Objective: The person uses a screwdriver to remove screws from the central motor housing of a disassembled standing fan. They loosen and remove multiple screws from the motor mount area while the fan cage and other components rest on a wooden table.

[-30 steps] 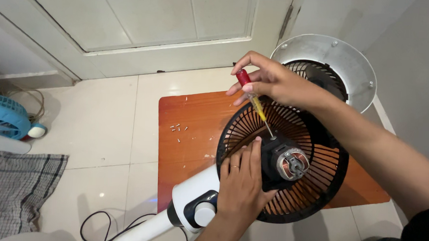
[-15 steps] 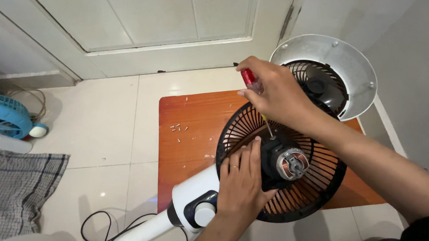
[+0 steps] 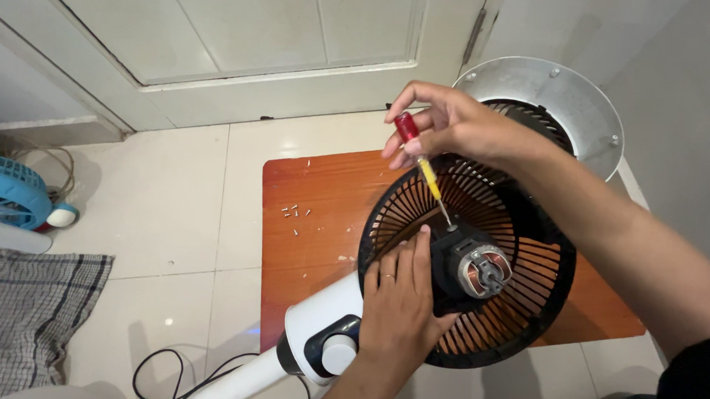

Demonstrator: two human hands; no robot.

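Observation:
A black round fan grille (image 3: 518, 310) lies face up over a low wooden board (image 3: 313, 245), with the bare motor (image 3: 480, 269) at its centre. My left hand (image 3: 402, 301) rests flat on the grille beside the motor, steadying it. My right hand (image 3: 454, 124) grips a screwdriver (image 3: 422, 164) with a red and yellow handle. Its tip touches the upper left corner of the motor housing. The white fan body (image 3: 321, 342) with a round knob sticks out below the grille.
A silver round fan housing (image 3: 567, 97) leans behind the grille. Small screws (image 3: 294, 213) lie on the board. A blue fan (image 3: 4, 192) and a checked cloth (image 3: 23, 313) sit at left. A black cord (image 3: 180, 367) trails on the tiles. A white door (image 3: 218, 34) is behind.
My right hand has swung the screwdriver back to a slant, its handle now up left of the motor. My left hand has stayed on the grille.

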